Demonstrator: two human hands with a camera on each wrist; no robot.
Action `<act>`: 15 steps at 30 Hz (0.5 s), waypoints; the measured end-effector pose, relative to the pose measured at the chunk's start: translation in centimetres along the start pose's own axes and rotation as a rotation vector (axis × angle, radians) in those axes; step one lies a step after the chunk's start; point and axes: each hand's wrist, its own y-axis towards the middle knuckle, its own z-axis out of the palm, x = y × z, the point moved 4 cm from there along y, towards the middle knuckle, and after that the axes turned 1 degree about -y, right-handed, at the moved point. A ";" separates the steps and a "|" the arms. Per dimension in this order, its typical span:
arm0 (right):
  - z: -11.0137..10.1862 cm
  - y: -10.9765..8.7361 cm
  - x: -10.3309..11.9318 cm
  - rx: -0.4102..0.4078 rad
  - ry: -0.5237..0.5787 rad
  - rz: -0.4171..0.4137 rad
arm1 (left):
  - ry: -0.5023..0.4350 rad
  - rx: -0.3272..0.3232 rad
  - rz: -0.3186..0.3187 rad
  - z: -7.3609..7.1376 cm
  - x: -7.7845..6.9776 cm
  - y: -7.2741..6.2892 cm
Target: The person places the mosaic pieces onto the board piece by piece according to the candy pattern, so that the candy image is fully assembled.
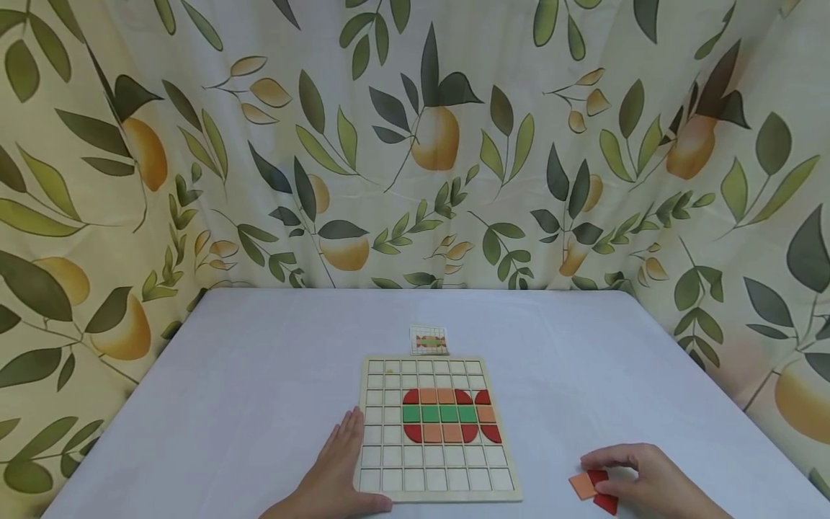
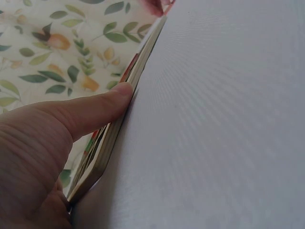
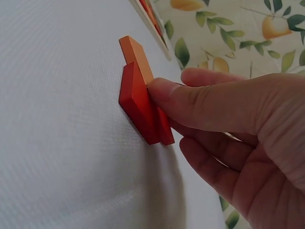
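Note:
A pale wooden grid board lies on the table, holding a fish-like pattern of red, orange and green tiles. Along its left side stretch the straight fingers of my left hand, with the thumb against the board's front edge. To the right of the board, my right hand pinches a red tile between thumb and forefinger. An orange square tile and another red tile lie against it. In the right wrist view, the thumb meets the cluster where the orange tile and red tile overlap.
A small card printed with a similar coloured pattern on a grid lies just behind the board. White cloth covers the table. Behind it hangs a curtain with a fruit and leaf print.

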 end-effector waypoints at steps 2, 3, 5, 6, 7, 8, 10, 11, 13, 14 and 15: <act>-0.1 0.0 -0.1 0.002 0.013 -0.003 | 0.000 0.000 -0.001 0.0 0.0 0.0; -0.1 0.0 -0.2 0.005 0.019 -0.005 | 0.000 0.000 -0.002 0.0 0.0 0.0; -0.2 0.1 -0.4 0.011 0.040 0.001 | -0.005 0.002 -0.004 0.0 0.0 0.1; -0.2 0.1 -0.5 0.016 0.052 0.001 | -0.007 0.004 -0.006 0.0 0.0 0.1; -0.2 0.1 -0.6 0.020 0.061 0.001 | -0.011 0.005 -0.009 0.0 0.0 0.1; -0.3 0.1 -0.7 0.024 0.074 0.004 | -0.016 0.007 -0.010 0.0 0.0 0.1; -0.3 0.1 -0.9 0.028 0.095 0.006 | -0.018 0.008 -0.011 0.0 0.0 0.1; -0.4 0.1 -1.0 0.030 0.107 0.006 | -0.018 0.007 -0.012 0.0 0.0 0.1; -0.5 0.2 -1.2 0.034 0.133 0.006 | -0.013 0.006 -0.012 0.0 0.0 0.1; -0.5 0.2 -1.3 0.035 0.147 0.008 | -0.010 0.006 -0.011 0.0 0.0 0.1; -0.5 0.2 -1.3 0.036 0.154 0.006 | -0.009 0.005 -0.010 0.0 0.0 0.1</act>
